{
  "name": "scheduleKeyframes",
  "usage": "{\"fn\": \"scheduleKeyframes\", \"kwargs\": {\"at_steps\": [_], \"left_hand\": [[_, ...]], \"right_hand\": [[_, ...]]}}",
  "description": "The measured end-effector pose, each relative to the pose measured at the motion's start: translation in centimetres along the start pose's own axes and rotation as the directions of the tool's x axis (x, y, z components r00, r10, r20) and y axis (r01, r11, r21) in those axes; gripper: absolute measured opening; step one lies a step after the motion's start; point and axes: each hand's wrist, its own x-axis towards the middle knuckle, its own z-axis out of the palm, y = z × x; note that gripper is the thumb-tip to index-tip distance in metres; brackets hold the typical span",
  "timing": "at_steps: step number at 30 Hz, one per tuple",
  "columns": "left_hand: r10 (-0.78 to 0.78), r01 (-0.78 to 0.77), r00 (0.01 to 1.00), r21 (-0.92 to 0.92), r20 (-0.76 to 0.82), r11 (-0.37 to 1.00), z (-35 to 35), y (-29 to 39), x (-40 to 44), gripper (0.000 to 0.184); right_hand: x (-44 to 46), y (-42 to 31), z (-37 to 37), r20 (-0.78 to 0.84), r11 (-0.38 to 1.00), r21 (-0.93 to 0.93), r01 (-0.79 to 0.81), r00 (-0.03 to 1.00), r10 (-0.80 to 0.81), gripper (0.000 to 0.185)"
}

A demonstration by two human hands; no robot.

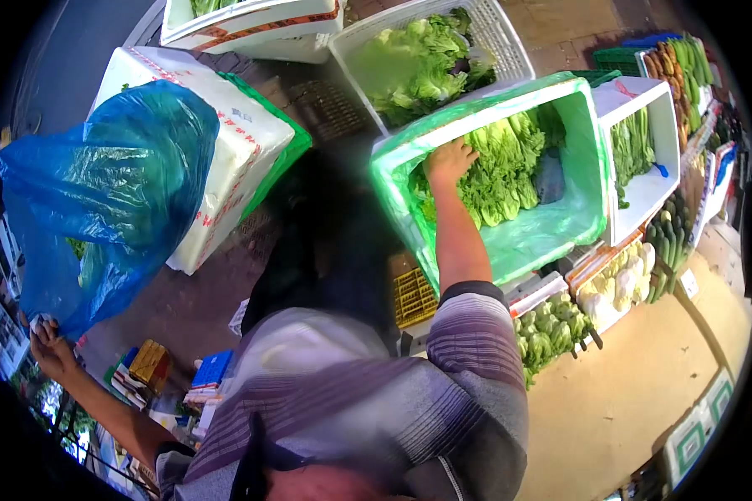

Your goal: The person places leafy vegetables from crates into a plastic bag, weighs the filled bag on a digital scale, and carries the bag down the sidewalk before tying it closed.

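My left hand (48, 346) is closed on the gathered edge of a blue plastic bag (134, 175). The bag hangs puffed out at the left, and some green leaves show faintly through its side. On the right, my right hand (451, 160) rests against leafy green lettuce (505, 163), its fingers apart over the leaves. The lettuce lies in rows inside a foam box (543, 242) lined with green plastic. A dark bundle (549, 177) sits beside the lettuce; its kind is unclear.
A white foam box (242, 138) stands behind the bag. Beyond is a white crate (510, 50) of loose leaves. To the right are a foam box of green stalks (631, 142), cucumbers (667, 238), pale cabbages (618, 284) and small green bunches (551, 330). A yellow crate (414, 298) stands below.
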Motion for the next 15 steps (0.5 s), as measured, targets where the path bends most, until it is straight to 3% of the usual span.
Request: {"fn": "scheduleKeyframes", "kwargs": {"at_steps": [1,2,4,8,10,13,15], "left_hand": [[-0.050,0.050,0.999,0.004,-0.017,0.999,-0.1,1.9,-1.0,0.058],[-0.009,0.007,0.997,-0.037,-0.070,0.999,0.0,-6.4,1.0,0.057],[0.037,-0.034,0.990,0.026,-0.135,0.999,1.0,-5.0,0.6,0.057],[0.048,-0.049,0.991,-0.004,-0.125,0.999,-1.1,-4.2,0.1,0.059],[0.133,-0.105,0.932,0.101,-0.338,0.989,4.8,-4.8,0.1,0.061],[0.101,-0.100,0.976,0.014,-0.194,0.995,0.9,-4.5,-0.5,0.059],[0.128,-0.130,0.968,0.003,-0.214,0.991,2.4,-4.8,0.1,0.055]], "right_hand": [[-0.8,-0.4,-0.6,0.051,0.999,-0.041,0.015,0.999,-0.013,0.035],[3.6,2.4,-0.2,-0.034,0.997,-0.080,-0.007,0.999,0.004,0.034],[2.2,1.8,-0.5,-0.051,0.999,-0.039,0.003,0.999,-0.005,0.032],[-2.2,1.7,-2.8,-0.123,0.997,0.069,0.028,0.992,-0.019,0.053],[-3.5,2.4,-2.0,-0.091,0.959,0.283,0.002,0.996,0.024,0.062],[-6.1,3.7,-2.7,-0.128,0.874,0.485,0.024,0.991,0.043,0.064],[-7.4,4.9,-3.5,-0.144,0.770,0.638,0.021,0.985,0.092,0.065]]}}
